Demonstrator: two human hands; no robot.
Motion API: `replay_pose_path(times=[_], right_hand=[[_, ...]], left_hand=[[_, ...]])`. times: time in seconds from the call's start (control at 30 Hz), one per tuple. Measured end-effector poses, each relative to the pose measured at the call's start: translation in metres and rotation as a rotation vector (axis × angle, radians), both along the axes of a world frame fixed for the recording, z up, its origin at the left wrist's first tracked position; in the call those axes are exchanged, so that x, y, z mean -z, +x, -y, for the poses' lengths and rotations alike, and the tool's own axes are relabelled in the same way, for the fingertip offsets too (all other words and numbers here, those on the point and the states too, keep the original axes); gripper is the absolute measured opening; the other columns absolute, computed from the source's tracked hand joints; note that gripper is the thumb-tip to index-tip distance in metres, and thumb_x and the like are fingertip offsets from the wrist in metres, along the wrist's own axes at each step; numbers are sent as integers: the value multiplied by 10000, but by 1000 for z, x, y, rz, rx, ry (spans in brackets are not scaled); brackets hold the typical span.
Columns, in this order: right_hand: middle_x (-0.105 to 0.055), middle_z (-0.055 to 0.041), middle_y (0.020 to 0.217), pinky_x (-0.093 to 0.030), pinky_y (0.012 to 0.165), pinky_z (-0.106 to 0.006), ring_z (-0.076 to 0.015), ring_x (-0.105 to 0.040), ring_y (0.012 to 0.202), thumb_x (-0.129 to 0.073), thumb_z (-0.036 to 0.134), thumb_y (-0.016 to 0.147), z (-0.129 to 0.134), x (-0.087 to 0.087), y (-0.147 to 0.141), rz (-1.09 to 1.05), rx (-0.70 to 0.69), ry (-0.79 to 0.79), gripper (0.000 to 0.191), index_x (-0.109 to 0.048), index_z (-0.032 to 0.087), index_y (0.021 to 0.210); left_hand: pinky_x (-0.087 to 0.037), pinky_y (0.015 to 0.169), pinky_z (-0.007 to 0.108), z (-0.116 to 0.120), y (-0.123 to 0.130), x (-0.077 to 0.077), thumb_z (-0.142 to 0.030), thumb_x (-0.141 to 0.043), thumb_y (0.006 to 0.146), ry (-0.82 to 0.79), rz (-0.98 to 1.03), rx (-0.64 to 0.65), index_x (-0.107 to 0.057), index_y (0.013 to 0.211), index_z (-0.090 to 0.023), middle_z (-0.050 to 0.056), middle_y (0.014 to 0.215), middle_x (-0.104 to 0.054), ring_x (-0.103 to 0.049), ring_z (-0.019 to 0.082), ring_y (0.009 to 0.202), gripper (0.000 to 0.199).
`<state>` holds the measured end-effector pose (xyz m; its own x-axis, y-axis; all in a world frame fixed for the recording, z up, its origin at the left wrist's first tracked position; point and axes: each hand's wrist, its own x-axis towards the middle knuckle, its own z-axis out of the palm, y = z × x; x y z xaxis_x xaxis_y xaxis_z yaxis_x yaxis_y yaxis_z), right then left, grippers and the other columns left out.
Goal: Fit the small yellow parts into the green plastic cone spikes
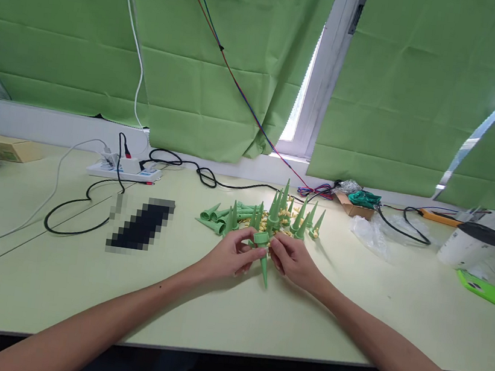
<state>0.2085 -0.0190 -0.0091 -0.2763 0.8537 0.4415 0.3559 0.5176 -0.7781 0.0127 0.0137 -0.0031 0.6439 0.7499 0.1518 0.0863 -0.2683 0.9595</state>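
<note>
My left hand (238,252) is closed round the upper part of a green plastic cone-shaped spike (264,270). Its wide round end faces up and its point slants down toward me. Close against the right side of that spike, my right hand (294,261) has its fingers pinched together; what they hold is mostly hidden, though a bit of pale yellow shows by the fingertips. Just beyond both hands, several green spikes (274,210) stand point up, while other spikes (212,225) lie on their sides at the left. Small pale yellow pieces (286,222) are scattered among them.
On the left are a dark pixelated object (142,224), a power strip (124,170) and looping cables (68,234). At the right stand a lidded paper cup (465,247) and a bright green phone case (489,293). Crumpled clear plastic (371,235) lies near a small cardboard box (354,207).
</note>
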Motion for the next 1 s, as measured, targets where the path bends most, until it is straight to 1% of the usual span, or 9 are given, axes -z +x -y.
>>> replay_pose_path(times=[0.07, 0.17, 0.3, 0.4, 0.57, 0.73, 0.83, 0.9, 1.0], right_hand=[[-456, 42, 527, -336, 501, -243, -97, -388, 470, -359, 521, 1029, 0, 1, 0, 5, -1, -5, 484, -399, 211, 659], [-433, 44, 509, -331, 481, -244, -98, -381, 456, -341, 548, 1025, -1, 1, 0, 1, -15, -19, 506, -390, 214, 649], [-400, 49, 477, -325, 458, -246, -98, -372, 431, -344, 576, 1014, -1, -1, -1, -28, -24, -40, 526, -383, 218, 630], [-394, 50, 461, -324, 444, -249, -96, -369, 412, -350, 589, 1005, 0, -2, -1, -45, -32, -64, 542, -382, 220, 609], [-404, 47, 445, -333, 445, -254, -94, -375, 397, -345, 613, 993, 3, -5, -2, -41, -42, -90, 566, -373, 221, 586], [-404, 45, 431, -349, 463, -256, -96, -374, 403, -340, 617, 989, 4, -7, -3, -27, -45, -78, 573, -359, 223, 574], [-406, 41, 420, -347, 466, -254, -94, -370, 400, -343, 597, 994, 3, -6, -3, -19, -45, -82, 582, -360, 222, 549], [-401, 37, 410, -347, 471, -252, -94, -369, 401, -338, 588, 996, 3, -5, -3, -4, -31, -79, 601, -359, 220, 522], [-394, 34, 402, -341, 469, -249, -95, -370, 406, -330, 586, 996, 2, -4, -3, 13, -17, -72, 614, -355, 218, 505]], left_hand=[[-250, 430, 211, 2, 0, 0, -489, -647, 871, 21, -20, -14, -439, 910, -207, -92, 498, -445, -371, 75, 424, 353], [-281, 442, 219, 3, 1, -1, -479, -666, 852, 92, -49, -72, -474, 942, -204, -89, 526, -422, -400, 86, 449, 347], [-333, 466, 223, 4, 2, -2, -452, -680, 836, 233, -70, -135, -524, 956, -197, -77, 571, -419, -411, 93, 496, 322], [-378, 498, 217, 4, 3, -1, -425, -694, 828, 347, -61, -155, -549, 927, -192, -56, 646, -456, -443, 93, 551, 291], [-428, 523, 208, 3, 2, 0, -399, -688, 847, 486, -39, -132, -591, 900, -185, -11, 814, -516, -491, 91, 616, 241], [-424, 544, 202, 3, -1, 2, -320, -651, 894, 640, -26, -102, -623, 965, -181, 12, 880, -534, -478, 80, 621, 158], [-426, 554, 205, 2, -3, 4, -245, -597, 917, 720, -30, -84, -624, 983, -184, 26, 906, -543, -471, 79, 618, 93], [-426, 555, 208, 1, -4, 5, -189, -552, 918, 783, -42, -74, -620, 990, -187, 38, 931, -554, -467, 78, 611, 99], [-417, 551, 210, 0, -4, 7, -117, -510, 892, 858, -54, -70, -610, 1015, -191, 47, 964, -557, -457, 70, 591, 175]])
